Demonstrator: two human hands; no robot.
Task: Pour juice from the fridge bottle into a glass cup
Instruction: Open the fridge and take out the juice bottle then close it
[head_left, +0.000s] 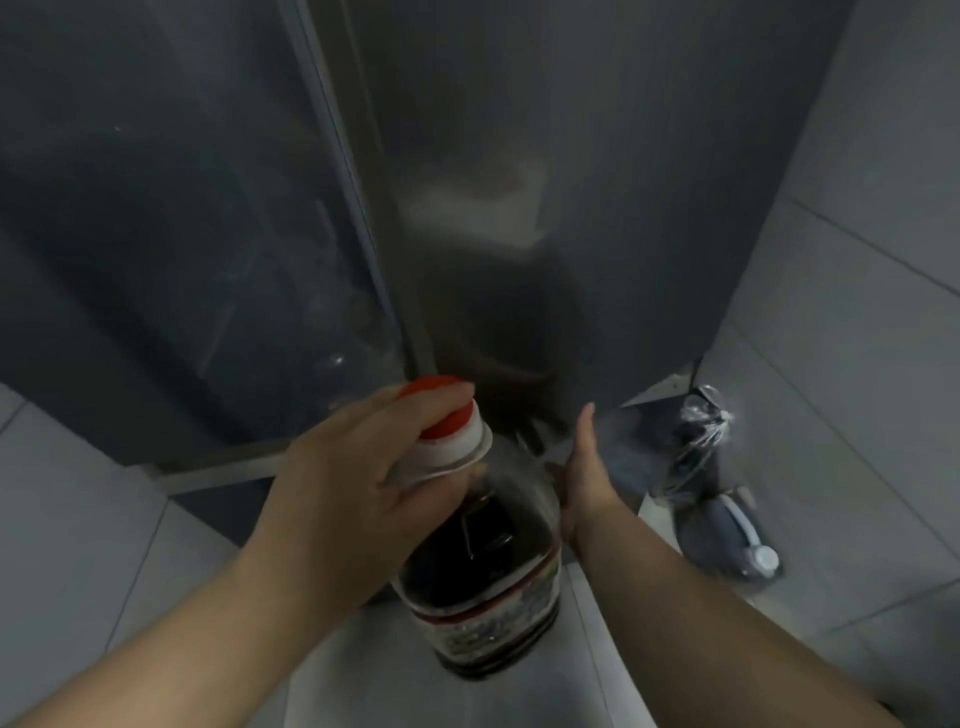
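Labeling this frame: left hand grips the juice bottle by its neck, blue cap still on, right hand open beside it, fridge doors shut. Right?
Not quite: the cap is red-orange, not blue, as the head view shows. The rest holds: the left hand grips the bottle by its neck, cap on; the right hand is open beside it; the fridge doors are shut.

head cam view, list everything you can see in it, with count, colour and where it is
clear plastic juice bottle: one, dark red-brown liquid inside, bottom centre, held by its neck
round bottle cap: one, red-orange over a white collar, still on the bottle top
grey metal fridge doors: two panels, dark grey, closed, filling the upper half
pale floor tiles: light grey, along right and left edges
dark object in clear plastic wrap: one, on the floor right of the fridge; too blurred to identify
left hand: gripping the bottle neck at the cap
right hand: open, beside the bottle, contact unclear
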